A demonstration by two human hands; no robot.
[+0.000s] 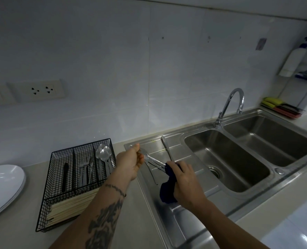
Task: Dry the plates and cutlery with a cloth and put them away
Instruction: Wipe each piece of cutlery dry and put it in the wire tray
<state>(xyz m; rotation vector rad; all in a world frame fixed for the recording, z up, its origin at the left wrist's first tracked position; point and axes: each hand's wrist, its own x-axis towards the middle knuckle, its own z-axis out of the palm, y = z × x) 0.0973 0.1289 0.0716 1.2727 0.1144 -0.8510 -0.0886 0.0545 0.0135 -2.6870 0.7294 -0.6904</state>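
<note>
My left hand (130, 163) grips a small bunch of steel cutlery (153, 162) by one end, above the sink's draining board (177, 150). My right hand (184, 180) holds a dark blue cloth (168, 190) wrapped around the other end of that cutlery. One more steel piece (167, 148) lies on the draining board behind my hands, and another (153, 176) lies below the held bunch. A black wire cutlery basket (59, 200) to the left holds forks, spoons, a dark-handled piece and chopsticks. White plates (3, 184) are stacked at the far left.
A double steel sink (239, 159) with a curved tap (230, 105) lies to the right. Sponges and a red tray (282, 107) sit at the back right, under a wall-mounted white bottle (292, 60). Wall sockets (39, 90) are at the left.
</note>
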